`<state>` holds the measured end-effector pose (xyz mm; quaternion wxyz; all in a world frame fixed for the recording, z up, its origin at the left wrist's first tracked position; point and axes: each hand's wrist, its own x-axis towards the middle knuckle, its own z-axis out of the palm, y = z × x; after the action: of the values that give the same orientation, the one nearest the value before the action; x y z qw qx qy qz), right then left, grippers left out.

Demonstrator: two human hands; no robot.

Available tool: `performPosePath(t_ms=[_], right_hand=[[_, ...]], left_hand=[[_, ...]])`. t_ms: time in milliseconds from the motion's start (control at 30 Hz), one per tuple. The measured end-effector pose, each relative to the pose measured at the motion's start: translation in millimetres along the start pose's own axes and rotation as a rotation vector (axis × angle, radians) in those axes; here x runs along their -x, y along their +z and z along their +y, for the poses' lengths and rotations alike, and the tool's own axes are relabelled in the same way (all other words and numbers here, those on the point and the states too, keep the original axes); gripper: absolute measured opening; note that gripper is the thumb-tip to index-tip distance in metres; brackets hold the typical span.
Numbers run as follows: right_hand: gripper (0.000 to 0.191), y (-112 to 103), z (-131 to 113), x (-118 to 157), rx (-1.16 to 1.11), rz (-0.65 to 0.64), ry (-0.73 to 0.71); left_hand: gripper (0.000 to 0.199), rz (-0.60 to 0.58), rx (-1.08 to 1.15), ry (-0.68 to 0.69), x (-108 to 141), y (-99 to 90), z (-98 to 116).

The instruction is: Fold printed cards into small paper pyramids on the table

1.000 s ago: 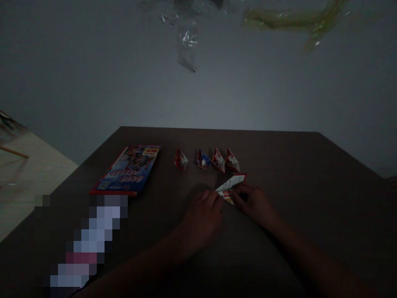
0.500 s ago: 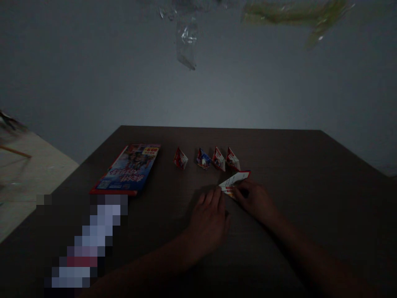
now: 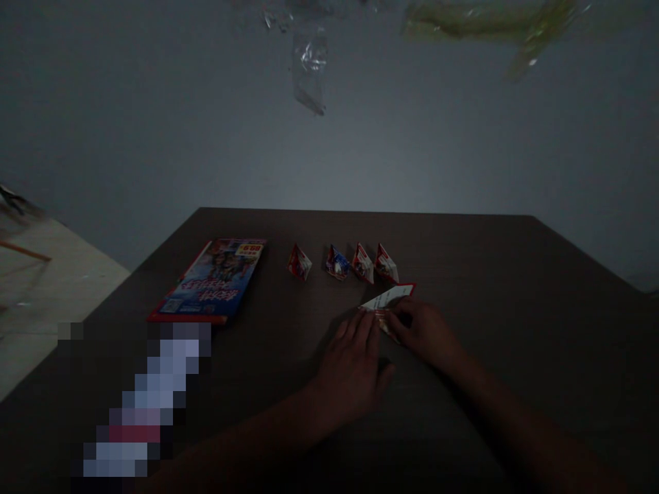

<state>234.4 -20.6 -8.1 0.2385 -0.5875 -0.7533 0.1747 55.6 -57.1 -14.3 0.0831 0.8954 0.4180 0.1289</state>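
Observation:
A piece of printed paper, folded to a pointed shape with a white face and red edge, lies on the dark table between my hands. My left hand rests with fingers stretched out, their tips on the paper's left part and the thumb spread away. At the paper's right side, my right hand pinches it between thumb and fingers. Just beyond stand several small folded paper boats: a red one at the left, a blue one, and red-and-white ones at the right.
A printed magazine or leaflet stack with a blue and red cover lies at the table's left. Below it a pixelated patch hides what is there. A grey wall with tape on it rises behind the table.
My left fingers have moved slightly onto the paper, and its thumb has spread outward. More of the paper's near lower part shows between the hands. My right hand has barely moved.

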Motion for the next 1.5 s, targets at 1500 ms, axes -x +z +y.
performPosePath(t_ms=[1500], right_hand=[[0.021, 4.6, 0.8, -2.1, 0.107, 0.094, 0.031]], left_hand=[[0.07, 0.049, 0.004, -0.061, -8.1, -4.8, -6.6]])
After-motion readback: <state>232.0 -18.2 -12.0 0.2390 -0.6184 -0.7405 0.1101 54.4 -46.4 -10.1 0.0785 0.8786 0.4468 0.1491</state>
